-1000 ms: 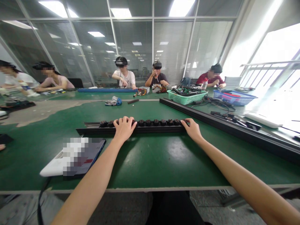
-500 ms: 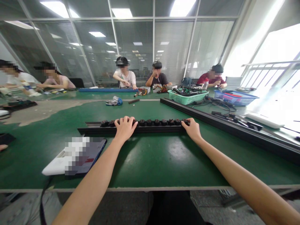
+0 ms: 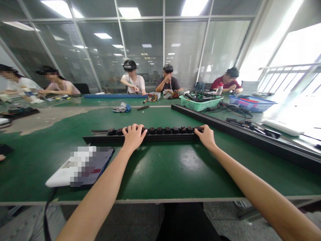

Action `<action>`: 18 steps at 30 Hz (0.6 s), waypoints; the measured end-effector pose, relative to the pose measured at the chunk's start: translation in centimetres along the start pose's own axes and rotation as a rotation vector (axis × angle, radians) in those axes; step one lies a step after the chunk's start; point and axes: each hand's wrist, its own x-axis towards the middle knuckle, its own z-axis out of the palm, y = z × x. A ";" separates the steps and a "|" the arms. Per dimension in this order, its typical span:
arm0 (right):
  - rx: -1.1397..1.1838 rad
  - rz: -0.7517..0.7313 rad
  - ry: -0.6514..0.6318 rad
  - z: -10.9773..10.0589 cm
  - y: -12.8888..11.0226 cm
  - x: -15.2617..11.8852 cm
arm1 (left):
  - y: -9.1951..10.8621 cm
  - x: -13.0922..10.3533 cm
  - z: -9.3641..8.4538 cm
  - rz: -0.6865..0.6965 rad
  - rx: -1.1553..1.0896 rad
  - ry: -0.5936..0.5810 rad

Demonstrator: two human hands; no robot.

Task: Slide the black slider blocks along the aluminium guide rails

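Two-handed, reaching over the pale front edge of a broad, smooth green desk (image 3: 160, 175). Having at the near left a black, ribbon-like strap (image 3: 47, 214) hanging off that edge, then a flat, rounded white object (image 3: 58, 175) lying against a dark, blue-edged rectangular panel (image 3: 108, 156), both partly pixelated. Farther in, holding a long, straight black rail (image 3: 173, 138), seemingly metal, lying crosswise on the desk, with a row of small, chunky black blocks (image 3: 167, 130) along its far side. Clasping that row left of its middle with the left grip (image 3: 134, 138), fingers curled over the top; pinching its right end with the right grip (image 3: 207, 137). On the right, seeing a longer black rail (image 3: 240, 134) slanting from the far middle toward the near right. Farther off, seeing a crumpled grey-and-blue cloth bundle (image 3: 122, 107) near a short, flat, dark strip (image 3: 142, 108). Beyond those, facing a pale-green openwork plastic basket (image 3: 198, 106) heaped with black cables (image 3: 200, 97) and, to its right, a blue openwork plastic basket (image 3: 263, 107). At the far side, facing a long, flat blue bar (image 3: 112, 96) before a seated person in a pale shirt (image 3: 136, 83), with a tall glass partition (image 3: 141, 36) behind.
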 end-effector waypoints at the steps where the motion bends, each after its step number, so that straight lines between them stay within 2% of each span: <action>1: -0.004 0.002 -0.003 0.0 0.0 0.0 | 0.0 0.0 0.0 -0.001 -0.003 -0.001; 18: -0.223 0.089 -0.096 -1.6 -1.5 -0.3 | -0.1 0.0 0.2 -0.011 -0.014 -0.001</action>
